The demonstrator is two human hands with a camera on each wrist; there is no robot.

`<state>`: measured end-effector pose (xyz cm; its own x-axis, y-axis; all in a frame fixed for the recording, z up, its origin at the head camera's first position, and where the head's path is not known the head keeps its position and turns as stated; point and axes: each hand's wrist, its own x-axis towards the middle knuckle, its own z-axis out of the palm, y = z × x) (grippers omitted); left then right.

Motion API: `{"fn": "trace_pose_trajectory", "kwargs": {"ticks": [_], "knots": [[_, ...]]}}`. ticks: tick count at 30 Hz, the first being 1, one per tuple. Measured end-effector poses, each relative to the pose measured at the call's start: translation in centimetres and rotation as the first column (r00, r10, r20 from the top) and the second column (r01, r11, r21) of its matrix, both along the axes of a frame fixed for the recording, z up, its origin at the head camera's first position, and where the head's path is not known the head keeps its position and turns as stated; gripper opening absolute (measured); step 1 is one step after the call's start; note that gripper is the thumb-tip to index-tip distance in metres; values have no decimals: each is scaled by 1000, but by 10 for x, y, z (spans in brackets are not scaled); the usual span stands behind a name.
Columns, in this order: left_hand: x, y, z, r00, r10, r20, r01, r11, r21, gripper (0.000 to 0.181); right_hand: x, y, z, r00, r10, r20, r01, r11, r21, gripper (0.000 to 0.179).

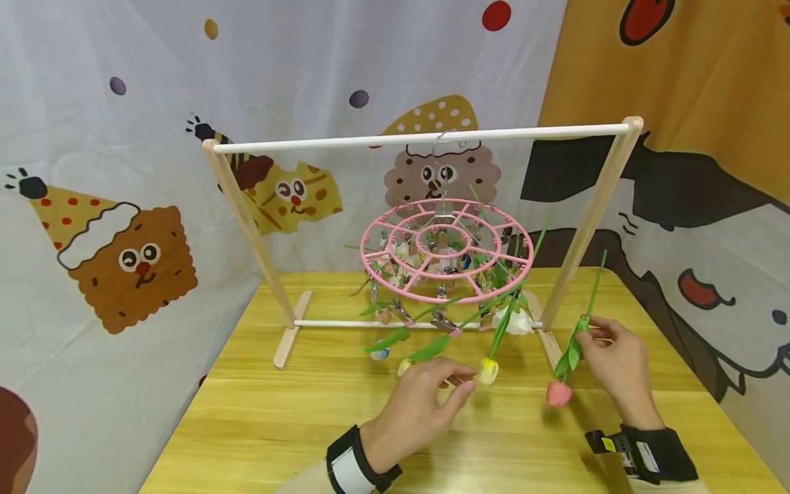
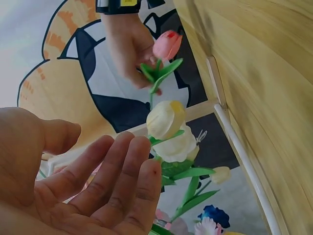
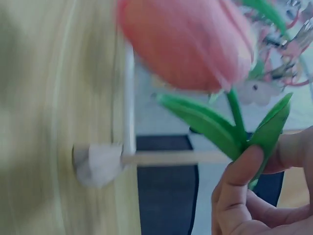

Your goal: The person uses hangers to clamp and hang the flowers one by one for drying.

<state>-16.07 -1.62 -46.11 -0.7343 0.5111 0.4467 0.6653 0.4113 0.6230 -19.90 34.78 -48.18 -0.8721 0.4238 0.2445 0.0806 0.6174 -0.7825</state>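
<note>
My right hand (image 1: pixel 620 370) pinches the green stem of a pink artificial tulip (image 1: pixel 558 394). The bloom hangs head down, to the right of the stand; the right wrist view shows thumb and fingers on the stem below its leaves (image 3: pixel 266 129). My left hand (image 1: pixel 422 401) is held with fingers extended and nothing in it. Its fingertips are close to a yellow tulip (image 1: pixel 488 371) that dangles from a round pink clip hanger (image 1: pixel 401 293). In the left wrist view that yellow bloom (image 2: pixel 166 119) lies just beyond the fingers; contact is hard to tell.
A wooden stand with a white top rod (image 1: pixel 345 143) carries the hanger by its hook. Several other flowers hang from its metal clips, among them a white bloom (image 1: pixel 515 320) and a blue one (image 2: pixel 214 215). The stand's foot (image 1: pixel 291 333) rests on the wooden table (image 1: pixel 247 425).
</note>
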Motion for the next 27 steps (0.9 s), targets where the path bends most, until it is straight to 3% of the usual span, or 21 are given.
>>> {"fn": "trace_pose_trajectory", "kwargs": {"ticks": [7,12,17,21,27], "knots": [[-1,6,1,1000,-7,15,7,1000,-4,27,16,-30,15,993,78,-87,-97,965,-244,44],[-1,8,3,1000,8,13,-8,1000,-16,31,25,-48,21,975,158,-159,-207,904,-373,32],[0,11,7,999,27,-21,-27,999,-28,35,30,-64,22,950,222,-219,-299,851,-433,25],[0,14,10,999,22,-37,-23,999,-23,37,34,-78,20,902,292,-320,-418,777,-471,19],[0,17,10,999,18,-49,-19,1000,-21,44,46,-101,19,791,447,-419,-604,681,-413,18]]}}
